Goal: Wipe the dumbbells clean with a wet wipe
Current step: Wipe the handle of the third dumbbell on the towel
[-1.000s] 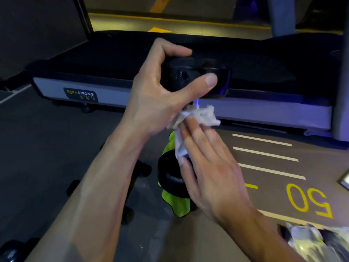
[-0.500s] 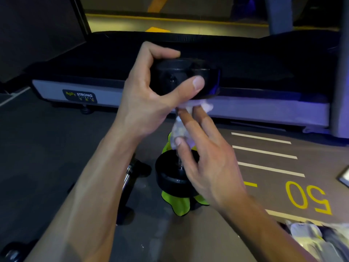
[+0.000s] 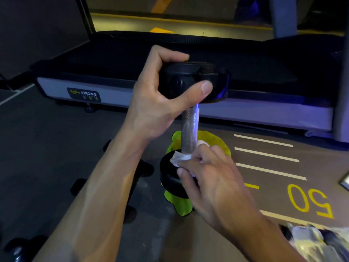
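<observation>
right hand (image 3: 213,178) pinches wet wipe (image 3: 180,158) at handle's foot, on lower head | dumbbell (image 3: 189,129) upright on green cloth (image 3: 177,202) | left hand (image 3: 160,99) above clamps top head | handle likely mid-wipe; other dumbbells (image 3: 17,250) leftward seemingly remain

Dim gym floor under me.
Treadmill deck (image 3: 117,86) at twelve o'clock; yellow "50" (image 3: 309,200) and white stripes (image 3: 264,156) at three o'clock.
</observation>
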Motion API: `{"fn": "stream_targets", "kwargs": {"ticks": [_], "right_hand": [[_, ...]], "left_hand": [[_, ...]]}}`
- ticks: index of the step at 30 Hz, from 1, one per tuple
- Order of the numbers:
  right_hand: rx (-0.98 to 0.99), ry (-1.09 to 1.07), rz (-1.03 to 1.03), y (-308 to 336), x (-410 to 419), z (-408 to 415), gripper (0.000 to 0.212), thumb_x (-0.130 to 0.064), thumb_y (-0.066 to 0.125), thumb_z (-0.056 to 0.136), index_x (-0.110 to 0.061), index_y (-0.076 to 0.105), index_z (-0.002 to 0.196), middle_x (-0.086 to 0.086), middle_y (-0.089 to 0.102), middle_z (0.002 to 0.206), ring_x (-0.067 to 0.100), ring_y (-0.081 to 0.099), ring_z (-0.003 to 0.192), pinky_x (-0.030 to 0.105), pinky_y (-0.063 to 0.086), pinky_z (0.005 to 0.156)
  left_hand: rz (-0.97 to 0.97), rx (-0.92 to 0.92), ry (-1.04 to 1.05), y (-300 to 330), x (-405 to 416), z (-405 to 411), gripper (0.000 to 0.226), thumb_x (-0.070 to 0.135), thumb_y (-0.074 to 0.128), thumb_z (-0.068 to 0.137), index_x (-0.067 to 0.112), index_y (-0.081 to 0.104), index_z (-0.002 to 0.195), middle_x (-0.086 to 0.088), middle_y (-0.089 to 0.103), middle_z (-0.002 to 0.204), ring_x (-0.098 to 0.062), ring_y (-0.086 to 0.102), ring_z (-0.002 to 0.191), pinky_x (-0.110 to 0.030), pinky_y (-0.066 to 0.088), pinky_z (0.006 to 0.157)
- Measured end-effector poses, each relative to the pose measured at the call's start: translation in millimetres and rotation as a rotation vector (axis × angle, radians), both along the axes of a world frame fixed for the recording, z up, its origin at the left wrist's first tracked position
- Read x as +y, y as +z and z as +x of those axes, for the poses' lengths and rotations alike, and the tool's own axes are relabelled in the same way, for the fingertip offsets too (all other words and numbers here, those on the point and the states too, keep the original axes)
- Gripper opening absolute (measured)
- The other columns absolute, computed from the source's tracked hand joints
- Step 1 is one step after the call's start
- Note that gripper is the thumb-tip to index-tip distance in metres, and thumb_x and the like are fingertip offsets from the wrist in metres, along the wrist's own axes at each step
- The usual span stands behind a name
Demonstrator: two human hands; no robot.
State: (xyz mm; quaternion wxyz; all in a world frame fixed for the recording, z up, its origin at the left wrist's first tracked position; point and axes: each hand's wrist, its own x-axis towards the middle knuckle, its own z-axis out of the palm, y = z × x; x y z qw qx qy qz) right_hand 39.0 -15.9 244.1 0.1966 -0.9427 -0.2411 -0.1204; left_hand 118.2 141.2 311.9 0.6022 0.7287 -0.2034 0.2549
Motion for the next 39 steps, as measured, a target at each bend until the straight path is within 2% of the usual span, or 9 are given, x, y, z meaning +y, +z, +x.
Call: {"fn": "stream_targets", "kwargs": {"ticks": [3, 10, 16, 23, 26, 30, 35, 37, 39], "right_hand": [[-0.010, 0.017, -0.022, -3, -4, 3, 0.041, -0.042, 0.035, 0.102, -0.028, 0.073, 0.097, -0.006, 0.048, 0.096, 0.019, 0.048, 0.097, 0.039, 0.046, 0.082], [0.162, 0.000, 0.458, -14, -29, 22, 0.034, -0.034, 0.044, 0.094, -0.029, 0.075, 0.081, -0.015, 0.064, 0.095, 0.007, 0.063, 0.100, 0.019, 0.045, 0.088], [-0.029, 0.080, 0.098, -14, 5, -4, 0.036, -0.032, 0.041, 0.102, -0.021, 0.075, 0.108, -0.006, 0.063, 0.102, 0.019, 0.057, 0.097, 0.036, 0.049, 0.087], [0.029, 0.063, 0.352, -20, -29, 21, 0.034, -0.029, 0.042, 0.100, -0.021, 0.072, 0.085, -0.014, 0.067, 0.096, 0.010, 0.064, 0.103, 0.019, 0.044, 0.092], [0.166, -0.062, 0.554, -20, -39, 32, 0.031, -0.020, 0.050, 0.098, -0.024, 0.077, 0.085, -0.019, 0.072, 0.095, 0.000, 0.067, 0.101, 0.013, 0.046, 0.085], [0.275, -0.026, 0.792, -18, -46, 22, 0.018, -0.009, 0.073, 0.093, -0.022, 0.081, 0.102, -0.011, 0.072, 0.106, 0.012, 0.070, 0.104, 0.019, 0.054, 0.084], [0.538, -0.001, 0.701, 0, -32, 23, 0.046, 0.001, 0.078, 0.086, -0.033, 0.067, 0.114, -0.016, 0.071, 0.119, -0.005, 0.070, 0.100, 0.016, 0.055, 0.092], [0.729, 0.002, 0.661, 15, -31, 25, 0.043, 0.007, 0.069, 0.089, -0.025, 0.067, 0.118, -0.016, 0.072, 0.115, -0.015, 0.066, 0.101, 0.008, 0.052, 0.087], [0.808, 0.006, 0.594, 27, -30, 25, 0.032, 0.007, 0.060, 0.093, -0.019, 0.073, 0.107, -0.011, 0.079, 0.101, -0.010, 0.067, 0.101, 0.013, 0.052, 0.086]], "left_hand": [[-0.006, 0.008, -0.003, -1, 4, 2, 0.051, 0.036, 0.082, 0.081, 0.015, 0.054, 0.117, -0.001, 0.065, 0.117, -0.028, 0.067, 0.108, -0.045, 0.057, 0.094], [-0.050, 0.022, -0.060, -1, 4, -5, 0.051, 0.030, 0.082, 0.079, 0.012, 0.053, 0.116, 0.007, 0.065, 0.111, -0.011, 0.065, 0.103, -0.031, 0.054, 0.092], [-0.031, 0.011, -0.043, 1, 1, -6, 0.052, 0.031, 0.083, 0.080, 0.010, 0.053, 0.117, 0.005, 0.066, 0.110, -0.010, 0.065, 0.100, -0.029, 0.053, 0.088], [-0.021, 0.009, -0.037, 0, 5, -5, 0.052, 0.031, 0.083, 0.080, 0.010, 0.054, 0.118, 0.003, 0.065, 0.111, -0.013, 0.065, 0.102, -0.033, 0.055, 0.091], [-0.025, 0.017, -0.054, 0, 5, -4, 0.052, 0.030, 0.082, 0.081, 0.010, 0.053, 0.118, 0.001, 0.064, 0.113, -0.014, 0.065, 0.103, -0.034, 0.056, 0.091], [-0.030, 0.025, -0.054, -1, 6, -2, 0.052, 0.028, 0.082, 0.082, 0.008, 0.052, 0.119, -0.001, 0.064, 0.116, -0.012, 0.065, 0.104, -0.032, 0.055, 0.092], [-0.030, 0.023, -0.058, -2, 6, 0, 0.051, 0.026, 0.081, 0.083, 0.007, 0.051, 0.120, 0.001, 0.064, 0.115, -0.009, 0.065, 0.103, -0.028, 0.054, 0.090], [-0.023, 0.023, -0.056, -3, 6, 0, 0.051, 0.025, 0.081, 0.083, 0.007, 0.051, 0.120, 0.000, 0.063, 0.116, -0.007, 0.065, 0.103, -0.026, 0.053, 0.090], [-0.018, 0.024, -0.051, -2, 5, 0, 0.050, 0.026, 0.081, 0.083, 0.008, 0.051, 0.119, 0.000, 0.063, 0.117, -0.007, 0.065, 0.104, -0.027, 0.053, 0.091]]}}
